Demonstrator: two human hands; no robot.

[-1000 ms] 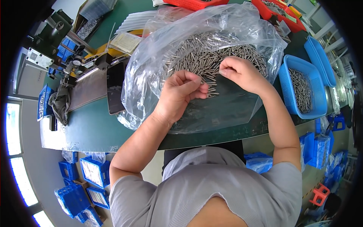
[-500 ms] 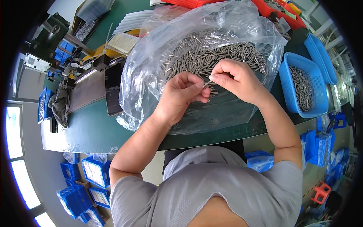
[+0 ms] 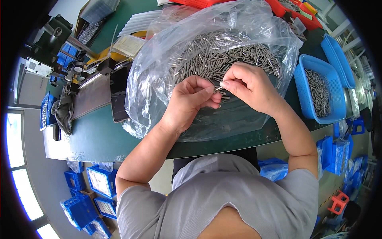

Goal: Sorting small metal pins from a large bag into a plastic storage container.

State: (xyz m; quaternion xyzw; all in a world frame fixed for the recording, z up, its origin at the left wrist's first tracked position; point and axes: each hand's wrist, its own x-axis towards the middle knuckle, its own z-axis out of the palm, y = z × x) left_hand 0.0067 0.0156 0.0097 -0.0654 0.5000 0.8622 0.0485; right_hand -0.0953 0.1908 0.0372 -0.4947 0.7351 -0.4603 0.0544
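A large clear plastic bag (image 3: 159, 59) lies open on the green table (image 3: 99, 135), with a heap of small grey metal pins (image 3: 223, 55) inside it. Over the near edge of the heap, my left hand (image 3: 191, 101) is curled with its fingers closed around some pins. My right hand (image 3: 250, 85) is just to its right, thumb and forefinger pinched on a single pin at the point where the two hands meet. Fingertips of both hands touch.
A blue basket (image 3: 318, 89) holding more pins stands at the right, a second blue basket (image 3: 338, 59) behind it. Red trays (image 3: 294, 12) sit at the far edge. A metal fixture and a dark machine (image 3: 55, 40) stand at the left. Blue crates (image 3: 91, 191) lie on the floor below.
My right hand has moved left from the heap to meet my left hand, bringing a pin with it. My left hand has stayed in place with its fingers closed.
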